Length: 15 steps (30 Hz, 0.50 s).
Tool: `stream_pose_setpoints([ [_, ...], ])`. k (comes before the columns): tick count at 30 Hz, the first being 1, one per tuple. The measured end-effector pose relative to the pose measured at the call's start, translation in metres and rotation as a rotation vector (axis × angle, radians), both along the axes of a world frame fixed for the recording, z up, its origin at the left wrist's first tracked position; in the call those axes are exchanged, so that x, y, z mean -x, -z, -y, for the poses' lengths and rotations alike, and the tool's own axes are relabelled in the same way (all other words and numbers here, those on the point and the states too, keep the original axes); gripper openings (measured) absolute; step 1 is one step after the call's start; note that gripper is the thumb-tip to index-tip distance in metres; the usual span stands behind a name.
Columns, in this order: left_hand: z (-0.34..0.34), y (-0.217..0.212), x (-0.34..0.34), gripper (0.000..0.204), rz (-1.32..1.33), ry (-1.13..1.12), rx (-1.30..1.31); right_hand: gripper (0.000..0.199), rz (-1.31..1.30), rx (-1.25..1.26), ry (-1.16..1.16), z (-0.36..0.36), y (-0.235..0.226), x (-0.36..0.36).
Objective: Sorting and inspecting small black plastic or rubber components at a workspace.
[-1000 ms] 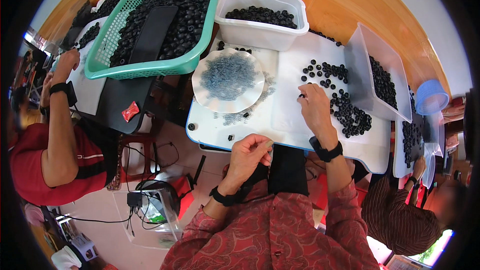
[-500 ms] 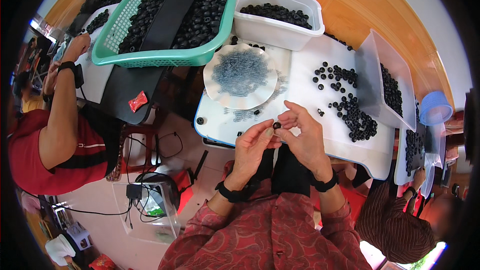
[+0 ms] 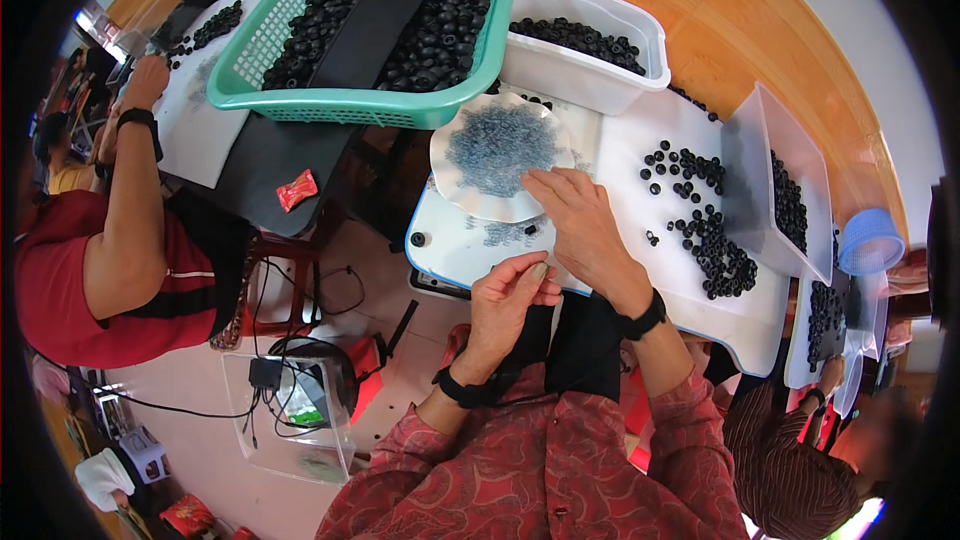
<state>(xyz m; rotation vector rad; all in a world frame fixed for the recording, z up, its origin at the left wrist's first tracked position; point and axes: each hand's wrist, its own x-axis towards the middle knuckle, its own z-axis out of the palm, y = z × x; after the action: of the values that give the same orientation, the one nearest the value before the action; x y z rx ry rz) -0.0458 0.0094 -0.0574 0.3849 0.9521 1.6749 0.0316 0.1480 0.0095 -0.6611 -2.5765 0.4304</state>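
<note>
My left hand (image 3: 508, 302) is closed in a pinch in front of the table's near edge, thumb against fingers; whatever sits between them is hidden. My right hand (image 3: 585, 228) reaches over the near right rim of a white wavy-edged plate (image 3: 450, 180), fingers stretched out and its thumb out of sight. On that plate lies a heap of tiny translucent grey-blue pieces (image 3: 500, 140), close by the right fingertips. One loose black ring-like piece (image 3: 418, 239) rests at the table's left corner. Small black round pieces (image 3: 715, 250) are scattered to the right.
A green basket (image 3: 350, 112) full of black pieces, a dark flat slab on top, stands back left. Behind the plate is a white tub (image 3: 590, 80); at right, a clear bin (image 3: 745, 170) and blue basket (image 3: 873, 242). People sit on both sides. Cables (image 3: 265, 375) lie lower left.
My right hand has left my left hand and moved up and away to the plate. The black round piece seen between both hands no longer shows. The view has shifted slightly.
</note>
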Motion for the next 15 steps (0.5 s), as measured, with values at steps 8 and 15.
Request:
stream_pose_setpoints([
  [8,0.000,0.001,-0.001,0.029,0.023,-0.010,-0.004,0.047,0.009,0.014,0.010,-0.014,0.017,-0.001],
  [15,0.000,-0.001,0.001,0.028,0.036,0.001,-0.005,0.034,-0.084,0.122,0.029,-0.017,0.017,-0.004],
])
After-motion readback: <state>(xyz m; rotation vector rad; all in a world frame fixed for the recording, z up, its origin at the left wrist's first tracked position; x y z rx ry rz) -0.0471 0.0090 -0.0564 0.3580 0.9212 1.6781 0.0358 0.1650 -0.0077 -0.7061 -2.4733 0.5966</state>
